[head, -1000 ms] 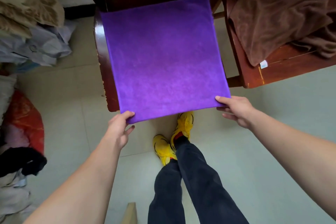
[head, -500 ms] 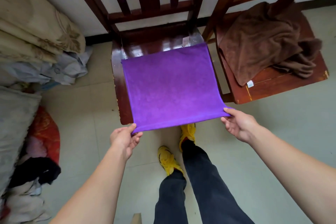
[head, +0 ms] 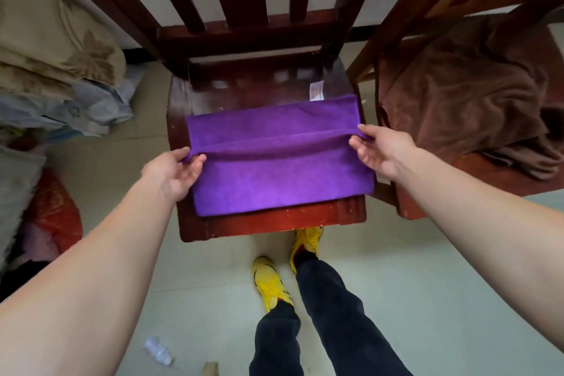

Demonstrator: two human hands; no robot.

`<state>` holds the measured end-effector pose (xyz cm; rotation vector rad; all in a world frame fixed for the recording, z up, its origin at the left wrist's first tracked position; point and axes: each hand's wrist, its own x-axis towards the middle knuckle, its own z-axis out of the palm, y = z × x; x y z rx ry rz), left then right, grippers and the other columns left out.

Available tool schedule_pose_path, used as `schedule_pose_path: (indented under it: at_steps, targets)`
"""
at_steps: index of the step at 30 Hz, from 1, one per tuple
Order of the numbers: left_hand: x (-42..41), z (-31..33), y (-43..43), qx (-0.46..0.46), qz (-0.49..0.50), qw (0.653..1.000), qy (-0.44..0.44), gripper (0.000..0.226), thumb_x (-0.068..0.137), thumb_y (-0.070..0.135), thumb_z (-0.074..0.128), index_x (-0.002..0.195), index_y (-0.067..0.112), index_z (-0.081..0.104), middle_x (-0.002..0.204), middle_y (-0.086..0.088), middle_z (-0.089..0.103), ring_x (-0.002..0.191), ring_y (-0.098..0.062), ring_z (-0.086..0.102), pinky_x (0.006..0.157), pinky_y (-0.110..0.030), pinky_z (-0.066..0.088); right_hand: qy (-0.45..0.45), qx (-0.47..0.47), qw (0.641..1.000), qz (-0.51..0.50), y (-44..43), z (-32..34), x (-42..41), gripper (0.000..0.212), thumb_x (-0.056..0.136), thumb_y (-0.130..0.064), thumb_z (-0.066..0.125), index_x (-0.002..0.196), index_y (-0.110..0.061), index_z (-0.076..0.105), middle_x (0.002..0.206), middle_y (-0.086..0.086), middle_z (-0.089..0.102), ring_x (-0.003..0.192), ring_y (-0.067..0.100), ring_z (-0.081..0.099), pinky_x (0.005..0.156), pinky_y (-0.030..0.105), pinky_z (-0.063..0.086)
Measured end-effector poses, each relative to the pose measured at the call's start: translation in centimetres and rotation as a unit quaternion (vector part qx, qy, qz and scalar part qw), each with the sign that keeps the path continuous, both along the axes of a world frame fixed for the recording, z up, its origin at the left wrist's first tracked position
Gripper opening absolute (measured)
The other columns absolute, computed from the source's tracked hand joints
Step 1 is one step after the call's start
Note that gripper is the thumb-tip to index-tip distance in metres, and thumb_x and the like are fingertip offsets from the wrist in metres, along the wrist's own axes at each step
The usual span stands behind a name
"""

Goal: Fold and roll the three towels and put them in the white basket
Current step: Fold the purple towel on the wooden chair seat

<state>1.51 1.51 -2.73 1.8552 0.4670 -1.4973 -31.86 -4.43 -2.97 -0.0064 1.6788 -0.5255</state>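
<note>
On the dark wooden chair seat point(head: 274, 224) straight ahead of you, the purple towel point(head: 280, 180) lay flat with its long axis running left to right, square across your reach. Your left hand point(head: 174, 171) pinched the cloth at its left end and your right hand point(head: 381, 151) pinched it at the right end, and a raised ridge ran between the two grips. Neither hand was nearer than the other. The towel sat between them, so the coming move looked like a two-handed one.

Beyond the ridge a narrower strip lay uncovered, reaching to the white label point(head: 316, 91) at the far right corner. On your side a wider layer lay smooth almost to the seat's front edge. By the look of it, the pinched edge had to travel away from you, parallel to that far edge, to square the fold. One hand leading would have skewed it.

The seat was glossy, so the cloth could slide. Just to the right, a brown towel point(head: 457, 101) lay crumpled on a second chair point(head: 409, 207). Bedding point(head: 55, 49) was heaped at the left, your yellow shoes point(head: 268, 281) stood on the pale floor point(head: 396, 268), and no white basket was in sight.
</note>
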Motion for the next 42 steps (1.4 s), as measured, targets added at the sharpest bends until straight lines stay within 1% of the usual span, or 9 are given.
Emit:
schedule_pose_path:
  at_steps: [8,12,16,19,21,25,28,34,42]
  targets:
    - [1.2,-2.3,-5.2,-0.007,0.025,0.999,-0.027,0.019,0.102,0.017,0.042,0.084,0.014,0.049,0.043,-0.002,0.062,0.041,-0.01,0.064,0.044,-0.015,0.051,-0.016,-0.002,0.999,0.032,-7.0,-2.5,0.7,0.007,0.091,-0.018,0.065,0.086,-0.014,0.064,0.075,0.007,0.073,0.06,0.013,0.072,0.041,0.019,0.048]
    - [1.0,-2.6,-7.3,-0.055,0.029,0.997,-0.044,0.015,0.101,0.022,0.042,0.1,0.013,0.053,0.09,-0.003,0.064,0.075,-0.012,0.069,0.063,-0.017,0.055,-0.017,-0.014,1.0,0.023,-8.4,-2.6,1.1,0.004,0.091,-0.019,0.064,0.093,-0.015,0.064,0.089,0.009,0.073,0.064,0.014,0.073,0.043,0.02,0.05]
    - [0.1,-3.0,-8.1,-0.132,-0.026,0.981,-0.138,0.036,0.096,0.014,0.05,0.131,0.011,0.048,0.106,-0.003,0.06,0.093,-0.015,0.062,0.083,-0.027,0.052,0.187,-0.158,0.963,0.113,-7.3,-3.2,1.4,0.031,0.086,-0.011,0.066,0.115,-0.017,0.057,0.086,0.003,0.071,0.072,0.013,0.071,0.057,0.026,0.056]
    - [-0.7,-3.6,-7.8,-0.13,-0.238,0.882,-0.386,0.024,0.079,0.009,0.063,0.103,0.015,0.065,0.073,0.003,0.06,0.065,-0.014,0.058,0.066,-0.03,0.05,0.3,-0.329,0.83,0.336,-5.7,-2.5,3.3,0.02,0.083,-0.011,0.063,0.101,-0.021,0.065,0.072,-0.012,0.062,0.066,0.004,0.062,0.065,0.021,0.051]
    - [-1.9,-3.8,-7.7,-0.146,-0.39,0.803,-0.426,0.014,0.076,0.011,0.061,0.083,0.021,0.067,0.065,0.0,0.061,0.057,-0.015,0.058,0.063,-0.027,0.051,0.19,-0.32,0.825,0.426,-4.9,-2.5,5.4,0.012,0.085,-0.01,0.064,0.092,-0.018,0.068,0.074,-0.006,0.066,0.066,0.007,0.064,0.062,0.022,0.05]
    - [-5.0,-3.9,-8.3,-0.147,-0.481,0.848,-0.167,0.018,0.087,-0.002,0.058,0.099,0.011,0.065,0.072,-0.005,0.063,0.046,0.001,0.058,0.048,-0.015,0.046,-0.084,-0.09,0.918,0.377,-6.2,-3.2,7.2,0.021,0.091,-0.008,0.06,0.112,-0.011,0.065,0.105,0.008,0.072,0.092,0.018,0.071,0.067,0.027,0.054]
    - [-3.7,-4.3,-9.6,-0.137,-0.306,0.924,-0.183,0.036,0.087,-0.008,0.051,0.117,0.009,0.058,0.081,-0.004,0.063,0.063,-0.007,0.061,0.057,-0.018,0.05,-0.111,-0.106,0.976,0.157,-9.1,-3.8,4.7,0.034,0.095,-0.008,0.05,0.129,-0.013,0.055,0.112,0.0,0.069,0.099,0.012,0.068,0.079,0.03,0.053]
    - [-4.5,-2.5,-9.3,-0.155,-0.188,0.95,-0.198,0.03,0.085,-0.003,0.054,0.108,0.015,0.061,0.088,-0.004,0.066,0.074,-0.013,0.062,0.062,-0.022,0.048,0.013,-0.149,0.988,0.041,-8.7,-2.1,4.3,0.022,0.093,-0.006,0.053,0.108,-0.017,0.064,0.106,0.001,0.072,0.094,0.011,0.07,0.08,0.026,0.055]
    - [-3.8,-3.0,-0.7,-0.054,-0.232,0.969,-0.06,0.009,0.09,0.004,0.057,0.099,0.005,0.06,0.083,-0.016,0.07,0.064,-0.019,0.073,0.064,-0.026,0.057,-0.069,-0.006,0.985,0.159,0.2,-3.6,2.0,0.02,0.093,-0.016,0.058,0.11,-0.007,0.065,0.102,0.012,0.074,0.09,0.021,0.073,0.078,0.033,0.055]
